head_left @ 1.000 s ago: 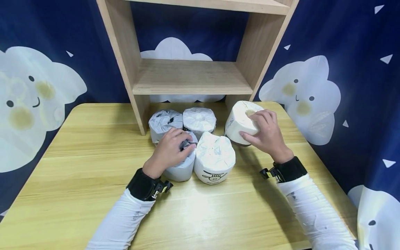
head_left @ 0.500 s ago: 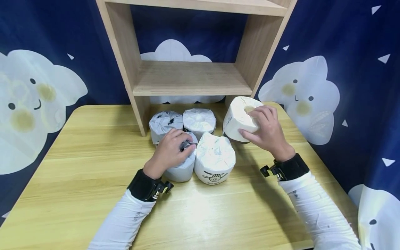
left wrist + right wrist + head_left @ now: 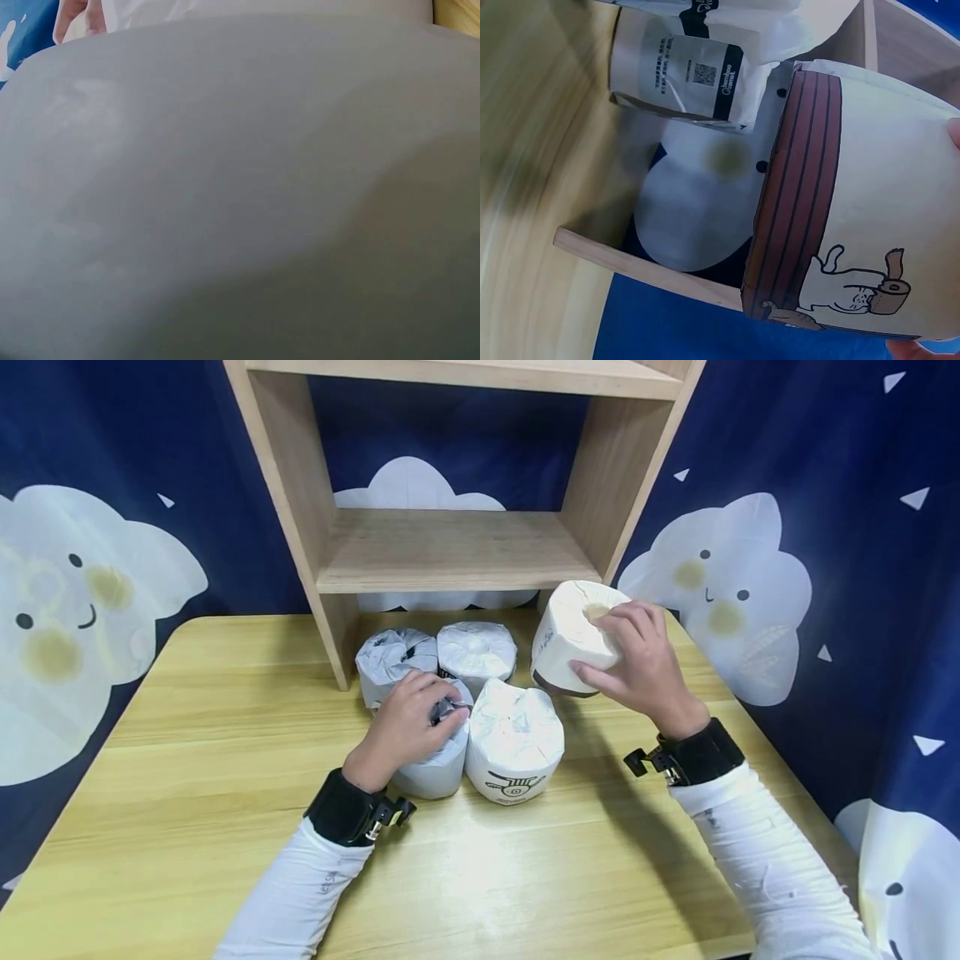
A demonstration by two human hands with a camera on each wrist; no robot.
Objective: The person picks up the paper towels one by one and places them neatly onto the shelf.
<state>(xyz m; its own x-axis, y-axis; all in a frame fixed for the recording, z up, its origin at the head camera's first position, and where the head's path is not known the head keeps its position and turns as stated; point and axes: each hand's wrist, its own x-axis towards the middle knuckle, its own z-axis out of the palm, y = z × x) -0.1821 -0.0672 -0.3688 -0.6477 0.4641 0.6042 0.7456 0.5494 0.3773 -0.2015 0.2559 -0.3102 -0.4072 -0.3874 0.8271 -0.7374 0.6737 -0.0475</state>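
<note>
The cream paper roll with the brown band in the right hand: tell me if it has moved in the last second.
Yes. The cream paper roll with the brown band has risen slightly toward the wooden shelf board, gripped by the right hand.

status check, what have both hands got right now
Right hand grips cream roll, tilted, off the table. Left hand grips top of grey-wrapped roll, on table. Shelf post close behind the lifted roll.
</note>
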